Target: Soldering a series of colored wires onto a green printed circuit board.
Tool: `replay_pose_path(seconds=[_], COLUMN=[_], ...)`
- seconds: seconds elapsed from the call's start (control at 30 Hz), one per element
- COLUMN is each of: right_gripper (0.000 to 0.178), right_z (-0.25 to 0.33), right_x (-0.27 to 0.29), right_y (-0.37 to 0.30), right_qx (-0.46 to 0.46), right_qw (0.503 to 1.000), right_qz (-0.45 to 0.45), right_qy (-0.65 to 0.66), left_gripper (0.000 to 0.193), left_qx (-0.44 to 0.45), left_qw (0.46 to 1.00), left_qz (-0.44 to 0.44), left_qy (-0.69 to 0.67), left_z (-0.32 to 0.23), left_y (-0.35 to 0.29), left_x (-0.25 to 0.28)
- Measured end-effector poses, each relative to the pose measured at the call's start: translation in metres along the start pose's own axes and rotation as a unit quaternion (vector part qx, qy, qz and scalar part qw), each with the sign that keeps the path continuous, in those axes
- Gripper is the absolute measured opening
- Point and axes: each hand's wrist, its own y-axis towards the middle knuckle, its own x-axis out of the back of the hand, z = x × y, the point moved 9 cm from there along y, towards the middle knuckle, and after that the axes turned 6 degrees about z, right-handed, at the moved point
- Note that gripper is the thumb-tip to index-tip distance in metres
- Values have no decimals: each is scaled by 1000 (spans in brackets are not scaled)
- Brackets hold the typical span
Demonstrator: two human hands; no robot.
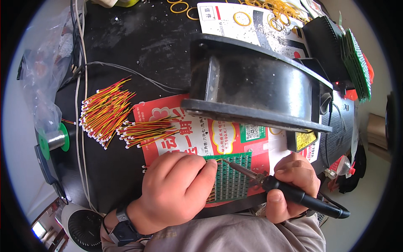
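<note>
"So, any writing?"
"Yes; large printed characters cover the red sheet (145, 110) beneath the green circuit board (235, 180), which shows rows of pale dots between the hands."
"Hands?"
"The right hand (300, 172) grips a soldering iron (287, 189); the left hand (172, 189) bunches over the board's left side; I cannot tell what it pinches."
"Counts?"
"Two wire piles (107, 113); one spool (52, 140)."
</note>
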Motion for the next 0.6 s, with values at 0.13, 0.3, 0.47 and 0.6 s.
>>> replay_pose_path(seconds=[0.13,0.3,0.47,0.6], right_gripper=[32,32,32,32], right_z=[0,-1,-1,0], right_x=[-1,-3,-3,-3], right_y=[3,4,3,2], right_qx=[-12,-18,-17,-17], right_qw=[1000,1000,1000,1000], right_qz=[14,22,16,19], right_qy=[-2,-2,-3,-1], left_gripper=[21,22,22,23], left_qx=[4,8,11,9], left_qw=[1000,1000,1000,1000], left_qz=[-1,15,13,11], left_qy=[0,10,8,9], left_z=[-1,-2,-2,-2], left_y=[0,1,1,1], left_x=[0,0,0,0])
